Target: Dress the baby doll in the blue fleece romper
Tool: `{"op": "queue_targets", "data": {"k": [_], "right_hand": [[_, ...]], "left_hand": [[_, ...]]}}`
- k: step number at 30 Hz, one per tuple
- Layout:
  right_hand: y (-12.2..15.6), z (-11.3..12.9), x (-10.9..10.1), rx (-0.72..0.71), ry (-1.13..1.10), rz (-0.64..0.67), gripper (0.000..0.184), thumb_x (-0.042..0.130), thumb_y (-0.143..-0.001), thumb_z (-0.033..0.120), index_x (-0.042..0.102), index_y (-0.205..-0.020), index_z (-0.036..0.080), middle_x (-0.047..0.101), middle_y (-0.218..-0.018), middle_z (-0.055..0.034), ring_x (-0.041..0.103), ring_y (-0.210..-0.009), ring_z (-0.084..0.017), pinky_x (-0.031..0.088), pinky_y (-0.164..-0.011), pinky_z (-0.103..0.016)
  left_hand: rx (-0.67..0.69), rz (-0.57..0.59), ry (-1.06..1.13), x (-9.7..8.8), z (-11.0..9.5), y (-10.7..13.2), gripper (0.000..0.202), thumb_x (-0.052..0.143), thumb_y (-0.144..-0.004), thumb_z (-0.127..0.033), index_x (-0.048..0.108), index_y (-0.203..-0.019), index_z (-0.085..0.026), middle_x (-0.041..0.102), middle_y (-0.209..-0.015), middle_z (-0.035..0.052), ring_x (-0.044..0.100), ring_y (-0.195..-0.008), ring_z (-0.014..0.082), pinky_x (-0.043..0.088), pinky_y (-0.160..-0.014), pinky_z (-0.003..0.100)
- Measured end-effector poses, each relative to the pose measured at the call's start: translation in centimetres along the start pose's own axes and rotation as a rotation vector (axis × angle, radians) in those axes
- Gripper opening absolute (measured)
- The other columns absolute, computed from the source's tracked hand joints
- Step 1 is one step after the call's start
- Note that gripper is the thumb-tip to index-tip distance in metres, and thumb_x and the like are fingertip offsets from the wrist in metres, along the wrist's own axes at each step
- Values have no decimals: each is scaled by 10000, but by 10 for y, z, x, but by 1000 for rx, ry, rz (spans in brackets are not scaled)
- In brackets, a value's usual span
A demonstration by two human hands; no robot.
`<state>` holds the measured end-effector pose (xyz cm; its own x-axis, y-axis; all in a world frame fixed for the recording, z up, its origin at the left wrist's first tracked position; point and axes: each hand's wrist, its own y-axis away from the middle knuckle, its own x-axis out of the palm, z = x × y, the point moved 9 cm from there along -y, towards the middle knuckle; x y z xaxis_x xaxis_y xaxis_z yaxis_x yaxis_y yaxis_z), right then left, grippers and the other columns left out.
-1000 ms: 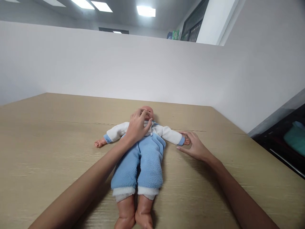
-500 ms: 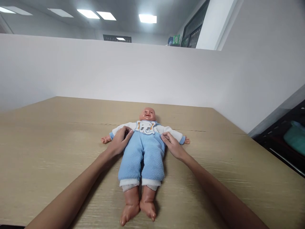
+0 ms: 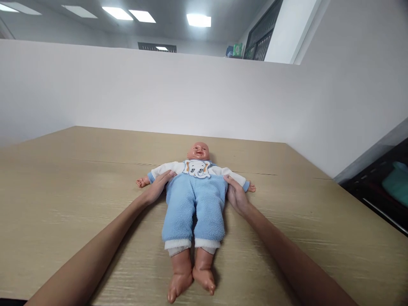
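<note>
A baby doll point(image 3: 194, 199) lies on its back on the wooden table point(image 3: 63, 191), head away from me, arms spread. It wears fuzzy blue overalls with an elephant bib and a white top. My left hand point(image 3: 157, 190) grips the doll's side under its arm, fingers tucked against the blue fabric. On the opposite flank my right hand point(image 3: 235, 194) holds the doll the same way, just below the other arm. Both hands are closed on the doll's torso.
White partition walls point(image 3: 159, 93) stand behind and to the right of the table. A dark shelf with a teal item point(image 3: 395, 182) sits beyond the table's right edge.
My left hand left the doll's face and my right hand left the doll's wrist. Both then came to the waist and now grip the torso's sides.
</note>
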<state>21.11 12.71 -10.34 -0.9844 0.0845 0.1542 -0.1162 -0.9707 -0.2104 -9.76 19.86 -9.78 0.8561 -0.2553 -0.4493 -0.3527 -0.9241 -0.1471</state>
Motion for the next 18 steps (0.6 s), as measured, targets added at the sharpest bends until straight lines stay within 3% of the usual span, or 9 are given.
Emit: {"op": "queue_targets", "data": {"k": [3,5,7,10,14,18], "right_hand": [[3,1,-4,-10,67,-27,410,734,-855,623,573,-904,249,668,-907,-21,622,-882,-238,526,-871,-379],[7,5,-6,-41,155,-56,433,795,-838,614,584,-925,246,636,-904,-6,600,-884,-225,506,-867,-362],[12,11,-9,-79,251,-92,423,818,-845,597,604,-936,244,622,-909,-9,573,-878,-226,485,-879,-371],[23,31,-16,-225,590,-136,320,749,-937,538,625,-961,244,648,-970,-50,571,-937,-264,467,-933,-424],[38,60,-39,-468,1107,-163,197,661,-1001,421,620,-1068,240,666,-1098,-111,585,-1087,-331,444,-1018,-503],[39,65,-83,-533,1285,-120,385,699,-956,455,603,-1247,221,659,-1234,-149,580,-1166,-371,441,-1049,-532]], "left_hand": [[40,37,65,2,-7,-3,490,530,-986,-672,686,-1051,-212,725,-1223,91,597,-1200,326,450,-1116,453],[77,55,96,4,-15,-3,425,551,-993,-640,631,-948,-225,681,-1012,44,586,-1000,272,484,-948,395],[98,51,127,6,-20,-2,402,557,-1009,-621,597,-943,-226,602,-920,9,535,-874,221,450,-823,342],[124,9,93,7,-21,0,390,545,-1032,-606,592,-990,-221,561,-910,-4,508,-829,195,417,-763,316],[231,-131,-104,1,-29,6,318,519,-1067,-528,599,-1074,-220,642,-1008,26,584,-924,220,469,-868,354],[268,-327,-233,-10,-52,11,293,562,-1053,-461,588,-1215,-219,680,-1145,71,618,-963,240,501,-874,379]]}}
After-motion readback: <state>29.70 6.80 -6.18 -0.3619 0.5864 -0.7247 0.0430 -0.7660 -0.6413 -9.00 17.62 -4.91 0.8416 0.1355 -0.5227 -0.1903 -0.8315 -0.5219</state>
